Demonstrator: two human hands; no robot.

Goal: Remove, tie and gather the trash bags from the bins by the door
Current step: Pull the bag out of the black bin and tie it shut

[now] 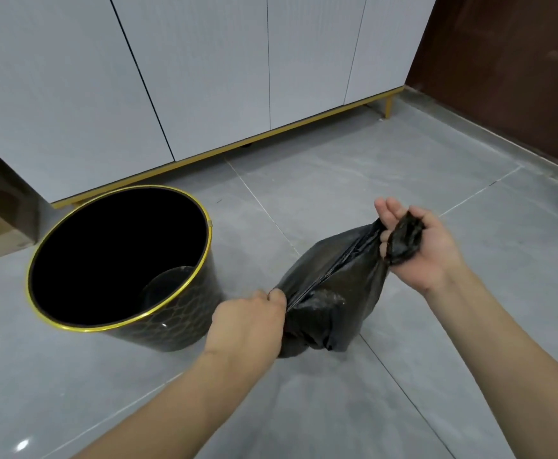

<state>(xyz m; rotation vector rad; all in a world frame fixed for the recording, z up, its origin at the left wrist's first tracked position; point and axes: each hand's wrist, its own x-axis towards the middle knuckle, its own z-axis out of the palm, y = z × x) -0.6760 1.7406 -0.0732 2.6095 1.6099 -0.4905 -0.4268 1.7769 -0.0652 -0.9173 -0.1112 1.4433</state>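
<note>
Our left hand has its fingers curled tight, and they pinch one side of the black trash bag at its mouth. Our right hand is palm up with the fingers partly open, and a bunched end of the bag lies in the palm. The bag is stretched between both hands, just above the grey floor. Just left of it stands the black bin with a gold rim; inside we see no bag. Behind are white cabinet doors and a brown door.
</note>
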